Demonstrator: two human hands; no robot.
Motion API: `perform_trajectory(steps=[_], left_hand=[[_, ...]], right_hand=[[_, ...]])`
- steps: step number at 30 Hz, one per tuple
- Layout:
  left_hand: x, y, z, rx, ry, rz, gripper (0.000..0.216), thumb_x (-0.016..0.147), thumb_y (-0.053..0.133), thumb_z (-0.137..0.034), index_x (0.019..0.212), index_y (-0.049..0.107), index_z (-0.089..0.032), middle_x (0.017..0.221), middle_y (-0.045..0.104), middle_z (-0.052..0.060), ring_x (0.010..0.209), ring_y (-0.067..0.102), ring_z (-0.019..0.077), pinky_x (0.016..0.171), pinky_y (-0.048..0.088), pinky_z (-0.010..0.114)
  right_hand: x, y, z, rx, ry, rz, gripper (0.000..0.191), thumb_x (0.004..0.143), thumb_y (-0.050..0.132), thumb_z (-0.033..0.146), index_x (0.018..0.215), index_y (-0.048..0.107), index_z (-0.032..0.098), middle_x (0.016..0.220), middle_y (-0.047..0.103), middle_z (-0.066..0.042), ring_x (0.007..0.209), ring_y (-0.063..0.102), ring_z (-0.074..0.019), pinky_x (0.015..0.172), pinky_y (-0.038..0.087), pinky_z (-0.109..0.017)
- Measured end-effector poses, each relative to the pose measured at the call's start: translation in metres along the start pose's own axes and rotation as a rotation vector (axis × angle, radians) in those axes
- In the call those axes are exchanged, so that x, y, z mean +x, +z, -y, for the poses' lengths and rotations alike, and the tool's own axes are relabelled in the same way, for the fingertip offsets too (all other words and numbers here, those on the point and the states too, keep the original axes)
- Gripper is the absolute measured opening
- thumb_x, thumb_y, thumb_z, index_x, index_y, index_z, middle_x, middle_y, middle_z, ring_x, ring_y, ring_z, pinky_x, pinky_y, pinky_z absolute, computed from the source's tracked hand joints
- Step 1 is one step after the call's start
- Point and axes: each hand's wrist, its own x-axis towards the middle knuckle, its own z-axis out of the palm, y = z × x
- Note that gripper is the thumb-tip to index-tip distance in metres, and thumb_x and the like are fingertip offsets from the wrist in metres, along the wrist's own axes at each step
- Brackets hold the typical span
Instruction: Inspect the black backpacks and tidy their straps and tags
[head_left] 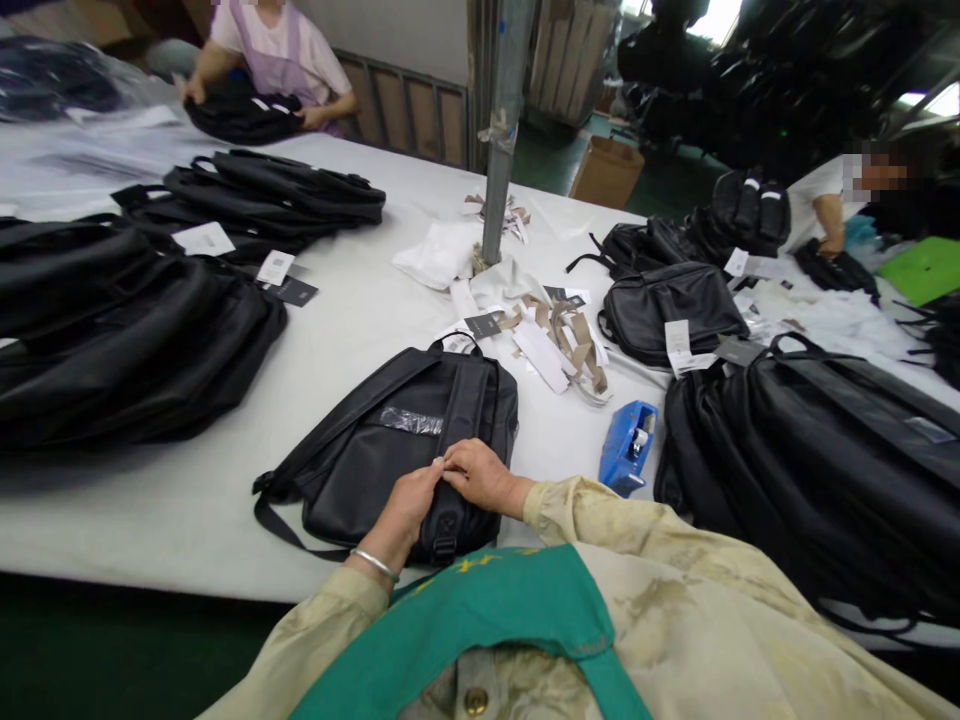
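A black backpack (390, 440) lies flat on the white table (187, 500) in front of me, back side up, with a strip of clear tape across its straps. My left hand (409, 505) and my right hand (480, 475) meet at the bag's near end. Both pinch something small at the strap area, fingertips touching; I cannot make out what it is. A silver bangle sits on my left wrist. A blue tape dispenser (628, 447) rests on the table just right of my right forearm.
Stacks of black bags lie at left (127, 330), back left (262, 195) and right (817, 450). Paper tags and brown strips (562, 340) litter the table round a metal post (502, 130). One person works at the far left corner (270, 60), another at the right (832, 210).
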Motion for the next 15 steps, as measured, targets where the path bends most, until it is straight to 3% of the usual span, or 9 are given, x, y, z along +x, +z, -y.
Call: perform_trajectory(steps=[3,8,11,15], left_hand=[[0.004,0.0,0.005,0.023,-0.014,-0.026,0.038,0.063,0.081,-0.044,0.08,0.077,-0.011,0.074,0.075,0.007,0.074,0.067,0.0218,0.069,0.052,0.03],[0.014,-0.008,0.013,0.017,-0.021,0.027,0.037,0.063,0.084,-0.042,0.08,0.076,-0.01,0.075,0.075,0.008,0.073,0.069,0.0212,0.071,0.054,0.031],[0.021,-0.012,0.012,0.036,-0.08,0.05,0.03,0.065,0.084,-0.034,0.081,0.075,-0.01,0.073,0.075,0.008,0.07,0.07,0.021,0.07,0.056,0.031],[0.032,-0.013,0.003,0.174,-0.162,-0.068,0.014,0.071,0.077,-0.023,0.079,0.074,-0.012,0.067,0.074,0.006,0.061,0.069,0.0198,0.065,0.057,0.031]], right_hand=[[0.0,-0.005,-0.001,-0.11,0.044,0.013,0.022,0.087,0.071,0.029,0.102,0.067,0.013,0.103,0.067,-0.011,0.101,0.058,-0.0232,0.092,0.044,-0.037],[0.003,-0.009,0.007,-0.309,0.038,0.13,0.024,0.095,0.06,0.035,0.092,0.069,0.013,0.095,0.065,-0.012,0.095,0.055,-0.0242,0.085,0.044,-0.037],[0.002,-0.01,0.014,-0.35,0.07,0.132,0.026,0.095,0.06,0.039,0.098,0.07,0.015,0.104,0.066,-0.011,0.097,0.056,-0.0241,0.083,0.045,-0.037],[-0.025,-0.034,0.005,-0.253,0.045,0.026,0.03,0.091,0.066,0.039,0.113,0.068,0.019,0.122,0.066,-0.009,0.108,0.059,-0.0219,0.092,0.047,-0.035]])
